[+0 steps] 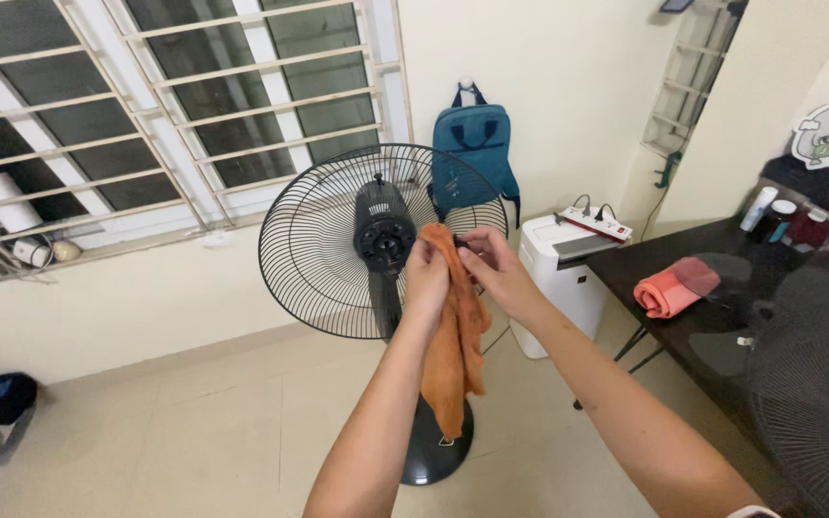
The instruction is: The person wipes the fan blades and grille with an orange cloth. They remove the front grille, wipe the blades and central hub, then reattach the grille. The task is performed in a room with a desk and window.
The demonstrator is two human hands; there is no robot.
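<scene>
My left hand (pixel 426 271) is closed on the top of the orange cloth (pixel 457 336), which hangs limp in front of the pedestal fan (pixel 381 240). It looks soft and light, best pinched at a bunched edge. My right hand (pixel 491 269) pinches a small dark part beside the cloth, just right of the fan's motor hub (pixel 383 230); what it is I cannot tell.

Home rm: barred window (pixel 194 105) sitting up-left of hands, backpack (pixel 474 153) hanging on wall just above them, air purifier (pixel 560 283) standing to their right.
</scene>
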